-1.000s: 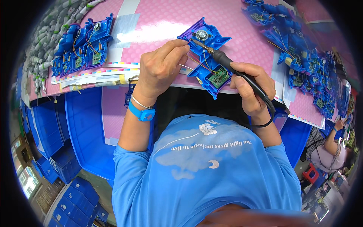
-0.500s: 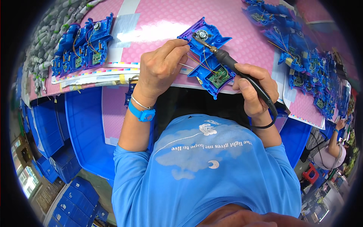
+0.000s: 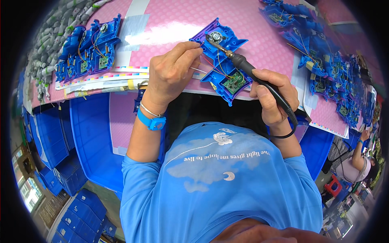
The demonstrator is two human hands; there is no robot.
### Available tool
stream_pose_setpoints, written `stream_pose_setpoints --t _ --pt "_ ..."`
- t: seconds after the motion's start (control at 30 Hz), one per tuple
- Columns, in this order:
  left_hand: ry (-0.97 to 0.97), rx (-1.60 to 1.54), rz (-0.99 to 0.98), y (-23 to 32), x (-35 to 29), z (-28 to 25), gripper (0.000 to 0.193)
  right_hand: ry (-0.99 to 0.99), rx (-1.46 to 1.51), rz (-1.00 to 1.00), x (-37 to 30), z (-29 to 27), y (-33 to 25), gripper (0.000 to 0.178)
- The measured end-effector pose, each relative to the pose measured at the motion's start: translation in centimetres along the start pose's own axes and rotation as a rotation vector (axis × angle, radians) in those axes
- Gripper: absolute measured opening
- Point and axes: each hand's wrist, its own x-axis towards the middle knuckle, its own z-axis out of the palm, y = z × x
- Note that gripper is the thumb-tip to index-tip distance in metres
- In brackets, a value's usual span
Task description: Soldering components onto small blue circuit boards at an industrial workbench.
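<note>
On the pink sheet in front of me lies an opened blue plastic housing (image 3: 229,87) with a round speaker (image 3: 216,37), a green circuit board (image 3: 234,82) and thin coloured wires between its two parts. My right hand (image 3: 275,93) is closed round the black handle of a soldering iron (image 3: 242,64). The iron's tip touches or hovers just beside the speaker; which of the two I cannot tell. My left hand (image 3: 174,69) is pinched at the housing's upper left edge. A thin pale strand (image 3: 197,70) sticks out below its fingers, and what the fingertips hold is mostly hidden.
More blue housings with boards and wires lie in a group (image 3: 87,52) at left and a pile (image 3: 330,77) at right. Many grey-white parts (image 3: 44,44) are heaped at far left. Blue bins (image 3: 91,137) stand below the table's edge. Another person (image 3: 356,164) is at far right.
Hardly anything differs. Both hands, the soldering iron and the housing keep almost the same places. The person at far right has shifted slightly.
</note>
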Motion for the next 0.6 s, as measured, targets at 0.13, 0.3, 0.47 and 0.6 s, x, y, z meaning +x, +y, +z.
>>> stream_pose_setpoints --t 0.13,0.3,0.47,0.6 --pt "0.010 0.019 0.026 0.1 -0.1 -0.1 0.024 0.004 0.004 -0.007 -0.2 -0.1 0.0 0.028" --pt "0.054 0.033 -0.074 2.0 -0.6 -1.3 0.035 0.005 0.017 -0.008 -0.5 -0.5 -0.1 0.028" --pt "-0.049 0.049 0.087 2.1 -1.2 -1.9 0.032 0.014 0.035 0.006 -0.6 -0.9 -0.2 0.029" --pt "-0.052 0.102 0.155 2.3 -0.2 -2.1 0.025 0.035 0.068 0.029 -0.9 -1.2 -0.2 0.029"
